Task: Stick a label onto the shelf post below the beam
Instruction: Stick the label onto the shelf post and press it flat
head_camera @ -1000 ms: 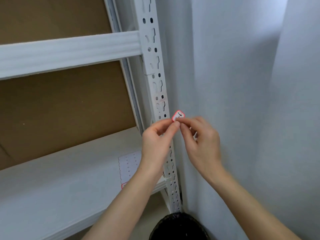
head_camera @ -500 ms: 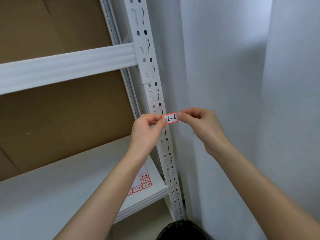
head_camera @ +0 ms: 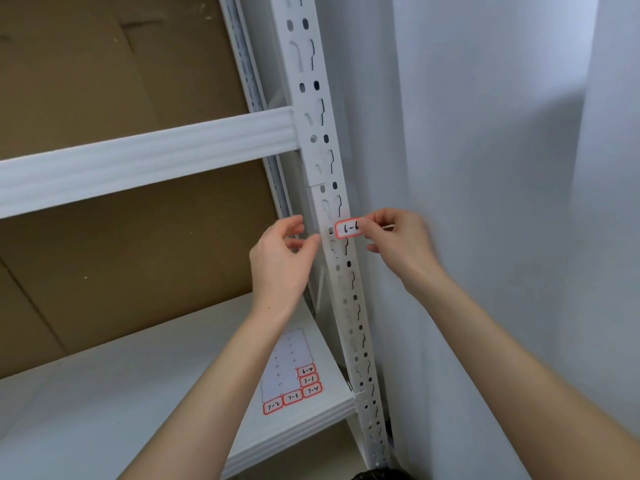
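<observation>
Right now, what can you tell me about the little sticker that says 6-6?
The label is a white paper rectangle with a red border, with "6-6" handwritten in black. It is held level at the shelf post, below the beam. The right hand pinches its right end; the left hand is off it.
</observation>
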Motion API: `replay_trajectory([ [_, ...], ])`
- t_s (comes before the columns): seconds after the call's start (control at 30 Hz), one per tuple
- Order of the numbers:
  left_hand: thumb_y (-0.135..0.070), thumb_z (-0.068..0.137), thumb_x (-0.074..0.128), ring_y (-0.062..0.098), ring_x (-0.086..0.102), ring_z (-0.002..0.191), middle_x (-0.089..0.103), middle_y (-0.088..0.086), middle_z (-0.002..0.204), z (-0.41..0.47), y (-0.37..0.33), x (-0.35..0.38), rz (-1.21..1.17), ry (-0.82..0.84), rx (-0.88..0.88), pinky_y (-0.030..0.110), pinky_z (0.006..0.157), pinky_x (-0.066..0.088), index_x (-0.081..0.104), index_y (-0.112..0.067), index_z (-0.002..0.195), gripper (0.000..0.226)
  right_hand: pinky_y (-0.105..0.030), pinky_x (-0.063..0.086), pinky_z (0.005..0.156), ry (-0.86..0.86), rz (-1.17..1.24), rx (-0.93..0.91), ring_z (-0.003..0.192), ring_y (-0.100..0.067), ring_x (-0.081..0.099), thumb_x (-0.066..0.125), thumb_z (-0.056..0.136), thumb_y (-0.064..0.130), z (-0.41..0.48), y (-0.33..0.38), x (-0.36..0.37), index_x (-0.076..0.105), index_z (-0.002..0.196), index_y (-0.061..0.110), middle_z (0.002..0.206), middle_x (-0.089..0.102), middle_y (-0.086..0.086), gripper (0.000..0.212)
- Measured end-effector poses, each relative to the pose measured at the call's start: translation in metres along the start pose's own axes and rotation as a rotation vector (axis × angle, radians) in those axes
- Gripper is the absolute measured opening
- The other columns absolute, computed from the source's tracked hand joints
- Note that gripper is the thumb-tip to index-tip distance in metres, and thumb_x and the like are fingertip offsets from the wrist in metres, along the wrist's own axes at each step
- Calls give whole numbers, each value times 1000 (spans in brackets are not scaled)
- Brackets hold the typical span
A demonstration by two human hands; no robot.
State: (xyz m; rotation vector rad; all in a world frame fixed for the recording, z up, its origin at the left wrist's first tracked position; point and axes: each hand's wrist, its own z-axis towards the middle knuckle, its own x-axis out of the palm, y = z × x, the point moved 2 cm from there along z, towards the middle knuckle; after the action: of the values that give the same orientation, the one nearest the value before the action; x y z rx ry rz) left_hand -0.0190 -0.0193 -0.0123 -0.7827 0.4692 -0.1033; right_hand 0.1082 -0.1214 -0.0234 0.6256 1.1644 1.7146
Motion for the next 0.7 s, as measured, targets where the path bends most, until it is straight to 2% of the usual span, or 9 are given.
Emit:
replay_trajectory([
  [0.1,-29,84,70,7,58,111,59,-3,130,9,-2,10,31,75,4,17,87,43,49,-14,136,58,-48,54,84,31,24,8,76,-19,62,63,85,20,8,-2,5,66,68,24,80,70,-8,18],
  [0.17,-28,84,71,11,56,118,58,-2,131,13,-2,16,25,108,-2,22,93,44,50,-14,135,57,-48,54,84,47,32,17,76,-18,62,63,85,19,11,-4,8,67,69,23,82,70,-12,17],
  [0.3,-22,84,70,7,61,106,66,-3,120,17,1,23,-41,129,-18,27,95,49,60,-18,123,41,-50,54,83,67,52,35,76,-18,63,64,85,20,16,-8,12,67,71,22,81,70,-11,14],
  [0.4,-21,84,71,-1,60,92,68,-3,115,17,3,24,-80,120,-36,10,81,48,62,-16,122,39,-45,56,83,66,82,35,78,-17,65,64,85,20,18,-10,14,67,72,21,81,71,-8,13],
  [0.53,-22,84,70,-1,60,88,69,-2,113,20,4,27,-58,75,-51,5,74,45,64,-15,119,37,-30,58,75,80,110,16,82,-18,68,63,88,17,20,-10,16,67,75,18,82,70,-3,13],
  [0.63,-24,84,70,0,60,89,69,-2,112,20,4,28,-48,46,-64,10,77,49,63,-14,119,37,-29,58,73,79,125,14,79,-15,67,62,88,15,20,-11,15,66,74,18,82,69,-4,15],
  [0.7,-23,85,69,1,60,90,68,-1,113,20,4,29,-43,31,-70,5,73,48,63,-13,120,37,-29,58,73,77,122,15,78,-15,66,62,88,14,20,-11,16,67,76,16,83,70,-5,13],
])
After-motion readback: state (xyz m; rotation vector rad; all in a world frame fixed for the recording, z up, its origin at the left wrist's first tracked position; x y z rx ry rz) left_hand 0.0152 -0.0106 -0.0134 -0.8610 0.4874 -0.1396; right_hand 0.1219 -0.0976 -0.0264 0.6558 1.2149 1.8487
